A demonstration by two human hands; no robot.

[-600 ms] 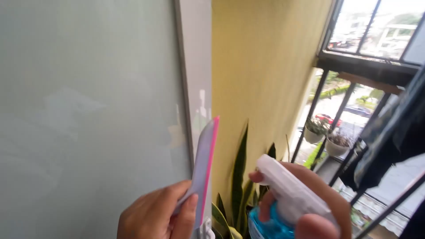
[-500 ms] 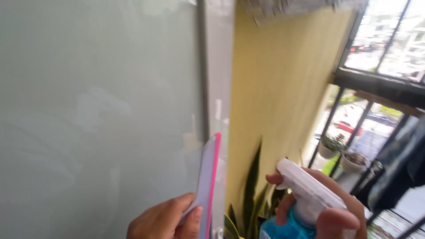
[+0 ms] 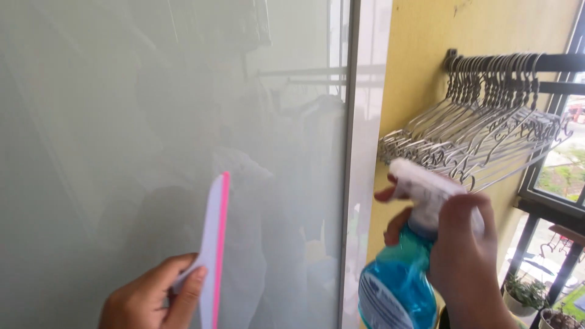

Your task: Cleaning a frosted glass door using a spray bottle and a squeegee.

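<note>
At lower centre my left hand (image 3: pixel 152 298) pinches a white squeegee (image 3: pixel 214 244) with a pink blade, held upright against the frosted glass panel (image 3: pixel 122 122). At lower right my right hand (image 3: pixel 463 250) is wrapped around the spray bottle (image 3: pixel 396 286), nozzle facing the pane. I judge an even mist from close range works best (avoiding drips). The bottle looks mostly full of blue liquid.

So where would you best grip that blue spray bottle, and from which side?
Around the narrow neck just under the white trigger head, coming from behind, the side away from the glass panel. The spray bottle stands upright with its nozzle toward the glass, so the right hand wraps the neck there, fingers at the trigger.
</note>
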